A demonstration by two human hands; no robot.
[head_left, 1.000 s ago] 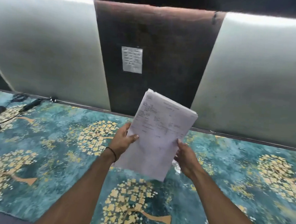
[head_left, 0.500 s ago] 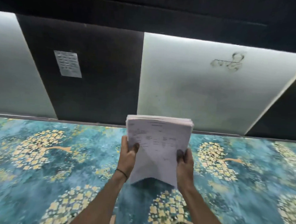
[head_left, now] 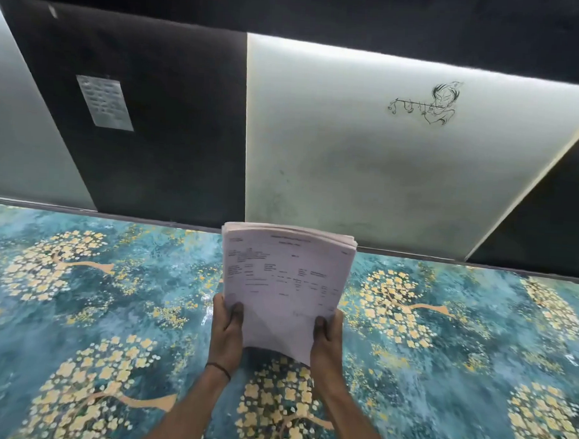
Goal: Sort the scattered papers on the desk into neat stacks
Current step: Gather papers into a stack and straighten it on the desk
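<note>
I hold a thick stack of white printed papers (head_left: 283, 279) upright in front of me, above the desk (head_left: 109, 310) with its blue cover patterned with yellow trees. My left hand (head_left: 226, 330) grips the stack's lower left edge, thumb on the front sheet. My right hand (head_left: 326, 338) grips the lower right edge the same way. The sheets' top edges are roughly aligned and slightly fanned. The stack's bottom edge hangs free above the desk, between my wrists.
Behind the desk rises a wall of pale panels (head_left: 368, 156) and dark panels (head_left: 168, 129). A small printed notice (head_left: 104, 102) is stuck on the dark panel. A line drawing (head_left: 425, 104) marks the pale panel at upper right.
The stack has turned from tilted to upright and square in my hands. My view has swung to the right, so the wall notice has slid to the left.
</note>
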